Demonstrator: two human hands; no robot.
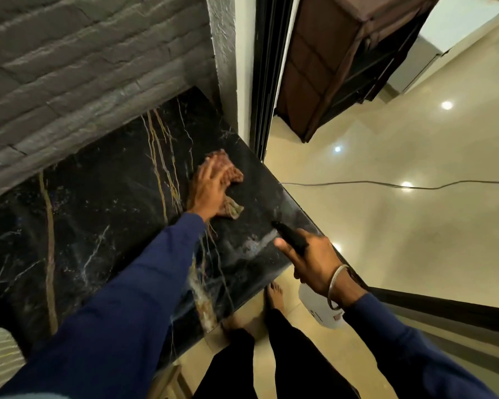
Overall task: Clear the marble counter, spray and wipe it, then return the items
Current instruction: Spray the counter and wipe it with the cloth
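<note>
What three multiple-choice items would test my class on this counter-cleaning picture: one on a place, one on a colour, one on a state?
1. Where is the cloth?
A. On the marble counter, under the left hand
B. On the floor
C. Over a chair

2. What colour are the sleeves?
A. White
B. Red
C. Dark blue

3. What is the right hand doing?
A. Resting flat on the wall
B. Gripping the spray bottle
C. Wringing a sponge

Answers: 1 A, the left hand presses it onto the dark marble; 2 C, both arms show dark blue; 3 B, its fingers curl round the bottle's black head.
</note>
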